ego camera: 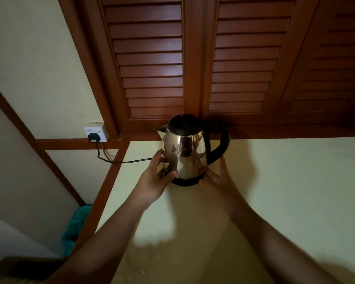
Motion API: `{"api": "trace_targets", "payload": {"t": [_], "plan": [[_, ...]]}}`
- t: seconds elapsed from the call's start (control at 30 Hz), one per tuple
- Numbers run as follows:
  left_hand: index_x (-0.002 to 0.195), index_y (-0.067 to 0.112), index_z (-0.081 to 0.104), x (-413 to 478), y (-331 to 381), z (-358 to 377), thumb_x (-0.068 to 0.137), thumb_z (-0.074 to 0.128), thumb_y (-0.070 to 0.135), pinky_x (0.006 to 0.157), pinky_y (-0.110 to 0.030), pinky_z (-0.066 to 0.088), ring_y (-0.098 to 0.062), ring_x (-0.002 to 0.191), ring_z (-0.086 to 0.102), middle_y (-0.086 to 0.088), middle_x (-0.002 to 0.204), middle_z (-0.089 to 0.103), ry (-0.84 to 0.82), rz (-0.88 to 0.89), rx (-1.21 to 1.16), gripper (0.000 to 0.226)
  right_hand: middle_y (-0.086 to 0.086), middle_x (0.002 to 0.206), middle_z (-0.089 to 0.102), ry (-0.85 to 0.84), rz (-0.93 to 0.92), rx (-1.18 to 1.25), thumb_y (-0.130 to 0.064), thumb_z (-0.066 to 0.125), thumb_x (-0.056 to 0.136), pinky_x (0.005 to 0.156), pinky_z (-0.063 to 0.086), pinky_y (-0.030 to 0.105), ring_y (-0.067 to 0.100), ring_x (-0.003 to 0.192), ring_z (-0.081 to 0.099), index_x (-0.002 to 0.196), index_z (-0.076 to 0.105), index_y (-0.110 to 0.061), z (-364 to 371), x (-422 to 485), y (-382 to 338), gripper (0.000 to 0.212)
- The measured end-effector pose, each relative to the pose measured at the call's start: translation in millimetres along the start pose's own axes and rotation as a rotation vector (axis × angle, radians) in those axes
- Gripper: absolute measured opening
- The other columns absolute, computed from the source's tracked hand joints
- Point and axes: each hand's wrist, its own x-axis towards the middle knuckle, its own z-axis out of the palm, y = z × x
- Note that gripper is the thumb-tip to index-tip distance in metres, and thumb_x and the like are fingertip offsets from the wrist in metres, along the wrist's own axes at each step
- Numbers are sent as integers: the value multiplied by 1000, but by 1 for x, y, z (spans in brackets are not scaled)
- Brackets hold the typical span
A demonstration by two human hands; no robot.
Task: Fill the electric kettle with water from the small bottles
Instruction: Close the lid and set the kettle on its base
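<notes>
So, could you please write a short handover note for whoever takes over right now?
Left hand: cups the kettle low on its spout side, thumb on the front.
Right hand: open beside the base, below the handle; I cannot tell whether it touches.
Kettle: upright on its base on the counter, lid shut. The cord runs to the plug in the socket.
Bottles: none in view.
Done: no sign of pouring yet.
Left: fetch the bottles, open the lid, pour the water in.
</notes>
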Motion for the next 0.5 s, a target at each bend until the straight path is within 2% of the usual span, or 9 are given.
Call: {"api": "trace_targets", "payload": {"t": [0.07, 0.1, 0.17, 0.23, 0.27, 0.33, 0.37, 0.43, 0.5], "plan": [[145, 43, 45, 0, -2, -1, 98, 71, 18, 108, -28, 49, -1, 124, 66, 20, 130, 65, -8, -15, -7, 60, -54, 84, 56, 1, 10, -48, -11, 60, 101, 63, 37, -8, -39, 78, 48, 160, -8, -21, 1, 0, -1, 91], [146, 41, 45, -1, -2, -1, 98, 71, 18, 108, -29, 49, -5, 126, 66, 16, 132, 64, -14, -13, -2, 58, -53, 79, 56, 21, 11, -71, -10, 59, 101, 63, 38, -7, -39, 76, 48, 161, -2, -18, 0, -1, -1, 86], [146, 35, 46, -2, -1, -1, 99, 69, 19, 112, -33, 48, -8, 128, 65, 12, 131, 65, -21, 2, 12, 54, -41, 89, 62, 113, -8, -122, -14, 61, 100, 67, 45, 2, -30, 81, 56, 161, 11, -20, -3, -1, 3, 78], [145, 32, 48, -6, 3, 0, 100, 67, 20, 116, -38, 47, -6, 128, 64, 12, 131, 65, -22, 21, 13, 50, -22, 108, 68, 207, -49, -201, -24, 64, 97, 71, 49, 16, -10, 92, 65, 155, 25, -31, -6, -3, 2, 70], [145, 31, 49, -8, 5, 0, 101, 66, 20, 117, -39, 46, -5, 129, 63, 12, 132, 65, -24, 32, 9, 49, -14, 115, 66, 251, -65, -235, -27, 64, 96, 70, 49, 19, -5, 92, 64, 152, 29, -34, -8, -3, 0, 66], [147, 33, 49, -14, 8, 0, 102, 66, 20, 118, -41, 45, -5, 132, 61, 13, 137, 64, -33, 38, -12, 50, -9, 123, 59, 326, -129, -264, -29, 64, 96, 69, 48, 20, -2, 94, 60, 148, 34, -35, -13, -1, -6, 60], [149, 35, 47, -17, 8, 0, 103, 65, 17, 119, -42, 45, -5, 134, 60, 13, 140, 64, -38, 30, -24, 52, -8, 128, 55, 366, -193, -289, -27, 64, 95, 74, 50, 21, 3, 101, 60, 146, 36, -33, -15, 0, -9, 58], [154, 37, 43, -22, 5, -1, 104, 61, 11, 120, -44, 43, -4, 137, 57, 14, 146, 61, -43, 7, -39, 59, -5, 139, 49, 439, -371, -417, -22, 64, 95, 94, 51, 33, 14, 119, 55, 146, 39, -28, -21, 4, -17, 58], [157, 40, 38, -27, 4, -1, 105, 58, 7, 121, -44, 41, -2, 140, 54, 19, 149, 58, -56, -4, -48, 64, -3, 148, 44, 450, -524, -564, -18, 64, 94, 111, 40, 40, 18, 135, 43, 149, 38, -22, -26, 11, -25, 61]]}}
